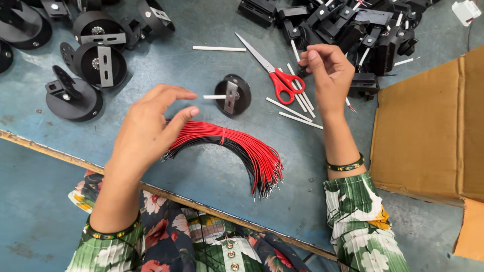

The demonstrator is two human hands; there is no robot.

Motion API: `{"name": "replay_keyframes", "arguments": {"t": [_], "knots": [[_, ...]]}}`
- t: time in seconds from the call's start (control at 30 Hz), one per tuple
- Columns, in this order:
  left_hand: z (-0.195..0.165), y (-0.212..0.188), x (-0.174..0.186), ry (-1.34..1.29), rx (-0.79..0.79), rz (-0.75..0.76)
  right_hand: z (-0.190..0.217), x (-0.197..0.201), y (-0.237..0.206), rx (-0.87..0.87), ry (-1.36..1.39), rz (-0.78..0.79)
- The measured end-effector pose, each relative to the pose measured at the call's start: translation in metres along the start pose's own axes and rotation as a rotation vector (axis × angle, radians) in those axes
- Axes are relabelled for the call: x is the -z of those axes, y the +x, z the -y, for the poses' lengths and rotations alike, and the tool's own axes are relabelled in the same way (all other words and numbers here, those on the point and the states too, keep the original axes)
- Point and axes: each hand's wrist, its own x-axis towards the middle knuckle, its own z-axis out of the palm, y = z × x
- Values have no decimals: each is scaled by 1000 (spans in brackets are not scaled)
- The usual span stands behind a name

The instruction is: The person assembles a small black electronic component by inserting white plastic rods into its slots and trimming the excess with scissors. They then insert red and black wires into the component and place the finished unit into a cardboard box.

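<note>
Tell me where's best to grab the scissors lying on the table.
Probably by the red handles, coming from the near side: the loops face the person, while the scissors' pointed blades aim away up-left. They lie flat, close beside the right hand.

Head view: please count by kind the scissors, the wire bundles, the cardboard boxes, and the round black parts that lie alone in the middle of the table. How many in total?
Red-handled scissors: 1
Bundle of red and black wires: 1
Round black part lying alone: 1
Cardboard box: 1
Total: 4
</note>
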Motion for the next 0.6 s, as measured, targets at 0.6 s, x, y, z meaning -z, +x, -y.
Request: {"name": "replay_keyframes", "arguments": {"t": [0.6], "knots": [[24, -69, 24, 257, 71, -64, 107, -116, -97, 412, -571, 716]]}}
